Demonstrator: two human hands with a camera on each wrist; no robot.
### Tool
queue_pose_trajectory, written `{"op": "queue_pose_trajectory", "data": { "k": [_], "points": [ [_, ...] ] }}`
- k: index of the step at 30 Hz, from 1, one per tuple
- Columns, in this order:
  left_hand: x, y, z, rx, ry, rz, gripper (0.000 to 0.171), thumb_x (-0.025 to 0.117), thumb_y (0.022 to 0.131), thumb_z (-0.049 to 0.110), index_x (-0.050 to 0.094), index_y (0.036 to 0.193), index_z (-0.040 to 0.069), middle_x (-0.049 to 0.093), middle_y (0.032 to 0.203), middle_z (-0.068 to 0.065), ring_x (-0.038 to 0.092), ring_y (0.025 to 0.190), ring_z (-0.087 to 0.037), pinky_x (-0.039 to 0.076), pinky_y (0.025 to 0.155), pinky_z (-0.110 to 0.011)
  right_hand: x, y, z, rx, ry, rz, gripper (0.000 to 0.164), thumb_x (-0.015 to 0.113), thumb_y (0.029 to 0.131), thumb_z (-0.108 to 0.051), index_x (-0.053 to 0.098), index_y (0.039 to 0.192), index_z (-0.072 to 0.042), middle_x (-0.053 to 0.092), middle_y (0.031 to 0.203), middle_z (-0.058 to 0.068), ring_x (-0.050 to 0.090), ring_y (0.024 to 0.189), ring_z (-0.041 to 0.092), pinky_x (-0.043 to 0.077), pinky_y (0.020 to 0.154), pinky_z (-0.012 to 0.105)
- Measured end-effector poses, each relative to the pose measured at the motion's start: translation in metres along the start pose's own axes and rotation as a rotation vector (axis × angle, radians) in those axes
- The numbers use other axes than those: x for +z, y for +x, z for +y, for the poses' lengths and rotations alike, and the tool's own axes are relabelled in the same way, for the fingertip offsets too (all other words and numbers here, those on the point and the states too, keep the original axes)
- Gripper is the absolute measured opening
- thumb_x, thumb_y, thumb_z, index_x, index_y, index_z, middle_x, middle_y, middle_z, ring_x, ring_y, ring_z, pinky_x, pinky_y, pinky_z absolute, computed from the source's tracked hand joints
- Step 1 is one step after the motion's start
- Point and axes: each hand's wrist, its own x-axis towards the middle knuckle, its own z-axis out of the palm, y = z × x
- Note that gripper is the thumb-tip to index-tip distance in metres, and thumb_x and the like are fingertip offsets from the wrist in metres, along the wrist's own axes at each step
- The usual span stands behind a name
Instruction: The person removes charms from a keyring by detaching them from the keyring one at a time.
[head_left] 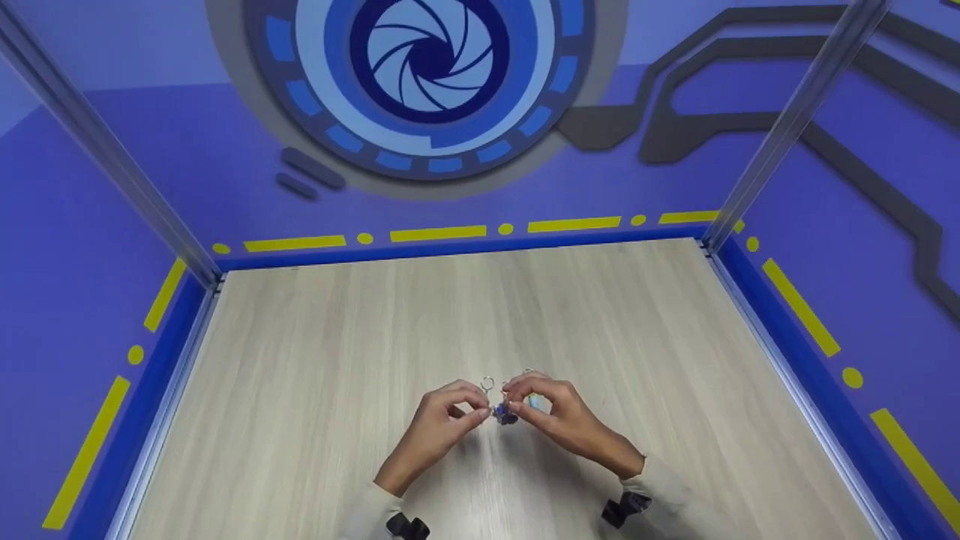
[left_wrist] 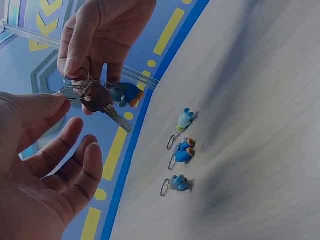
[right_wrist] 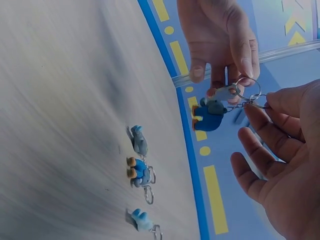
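Note:
Between thumb and fingers, my left hand (head_left: 444, 418) pinches a metal split ring (left_wrist: 72, 93). My right hand (head_left: 564, 417) pinches a second ring (right_wrist: 260, 102), right against the first. A key (left_wrist: 119, 120) with a dark head hangs at the rings. Beside it, on a short chain, dangles a small figure (right_wrist: 209, 117) with a grey head and blue body. The two rings overlap; whether one is threaded through the other I cannot tell. Both hands are above the table, fingertips close together.
On the wooden table (head_left: 315, 360), past the hands, lie three more keychains: a pale blue figure (left_wrist: 185, 119), a blue one with orange feet (left_wrist: 185, 151) and a grey-blue one (left_wrist: 178, 183), each with a ring. Blue panels (head_left: 150, 180) with metal posts enclose the table.

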Motion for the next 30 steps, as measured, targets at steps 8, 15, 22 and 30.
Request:
{"op": "queue_pose_trajectory", "data": {
  "k": [8, 15, 22, 30],
  "points": [
    [0.0058, 0.0017, -0.0019, -0.002, 0.052, -0.035, 0.007, 0.078, 0.104, 0.017, 0.082, 0.101, 0.013, 0.078, 0.113, 0.002, 0.07, 0.105, -0.013, 0.058, 0.083, -0.036, 0.0025, -0.0007, 0.0023, -0.036, -0.048, 0.02, 0.009, 0.075, 0.104, -0.003, 0.075, 0.101, -0.012, 0.078, 0.116, 0.011, 0.072, 0.119, 0.034, 0.056, 0.107, 0.039],
    [0.0069, 0.0052, -0.0017, -0.011, 0.084, -0.055, 0.004, 0.079, 0.104, 0.015, 0.082, 0.101, 0.012, 0.076, 0.109, 0.007, 0.068, 0.098, -0.01, 0.057, 0.079, -0.031, 0.0046, 0.0016, 0.0008, -0.065, -0.047, 0.018, 0.009, 0.075, 0.103, -0.002, 0.076, 0.102, -0.011, 0.078, 0.118, 0.006, 0.072, 0.118, 0.037, 0.056, 0.106, 0.038],
    [0.0025, 0.0082, 0.0039, -0.005, 0.102, -0.061, 0.008, 0.078, 0.105, 0.018, 0.08, 0.102, 0.011, 0.075, 0.109, 0.007, 0.068, 0.098, -0.01, 0.057, 0.078, -0.031, 0.0035, 0.0051, 0.0021, -0.095, -0.061, 0.004, 0.01, 0.076, 0.103, -0.001, 0.075, 0.101, -0.01, 0.078, 0.116, 0.003, 0.071, 0.119, 0.036, 0.054, 0.109, 0.037],
    [0.0022, 0.0048, 0.0023, 0.006, 0.101, -0.024, 0.006, 0.079, 0.103, 0.015, 0.083, 0.099, 0.013, 0.078, 0.114, -0.001, 0.07, 0.105, -0.013, 0.059, 0.081, -0.032, 0.0054, 0.0042, 0.0051, -0.08, -0.077, -0.015, 0.01, 0.075, 0.104, -0.005, 0.075, 0.101, -0.014, 0.078, 0.116, 0.001, 0.072, 0.12, 0.032, 0.056, 0.106, 0.041]
  ]
}}
